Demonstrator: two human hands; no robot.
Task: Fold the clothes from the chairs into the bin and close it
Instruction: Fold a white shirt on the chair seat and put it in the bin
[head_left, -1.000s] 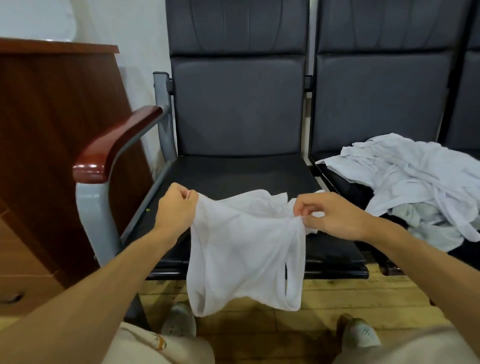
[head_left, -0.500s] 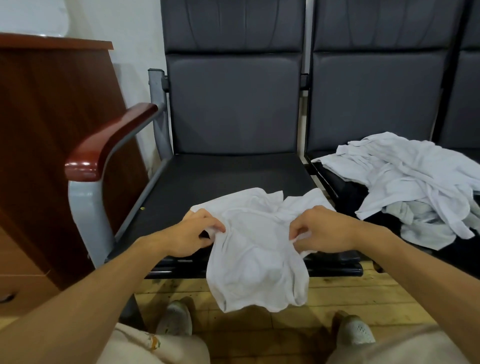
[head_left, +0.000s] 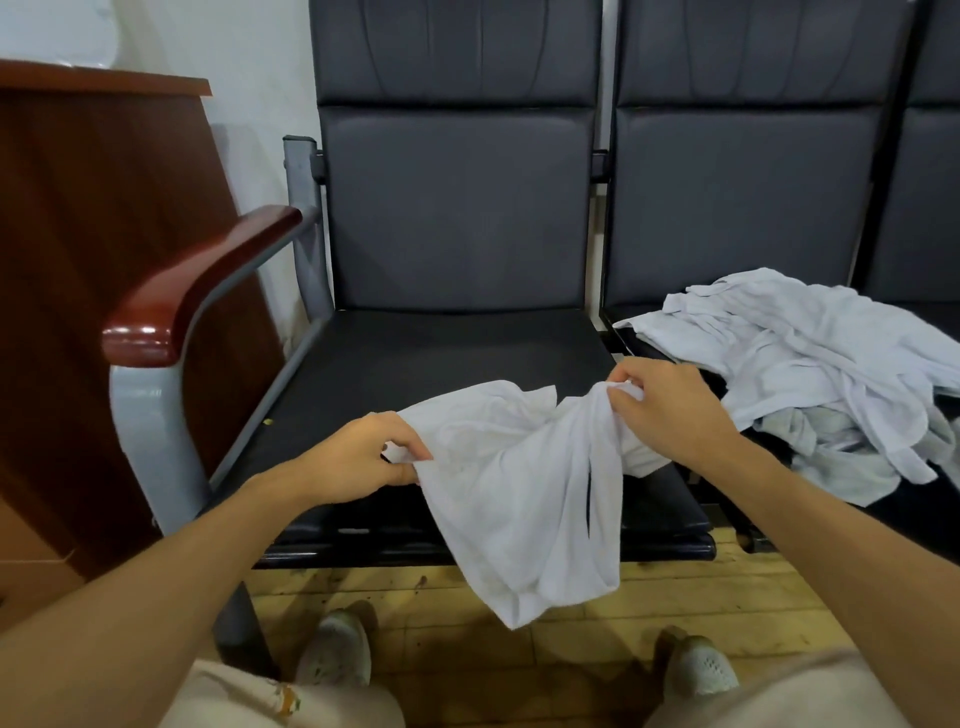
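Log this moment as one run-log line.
left hand: pinches shirt edge | right hand: pinches opposite edge | shirt: draped over chair seat front, unfolded | clothes pile: on next seat | bin: not in view

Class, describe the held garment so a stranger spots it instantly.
Find the black chair with the wooden armrest. A white garment hangs over its front edge. Unlike the pile on the next seat, the left hand and right hand pinch it.

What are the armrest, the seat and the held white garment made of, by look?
The armrest: red-brown wood with glossy lacquer; bright highlight at its front end.
The seat: black leather or vinyl, cannot tell which; smooth with a dull sheen.
The white garment: thin soft fabric, probably cotton knit; hangs limp over the seat edge and bunches where gripped.
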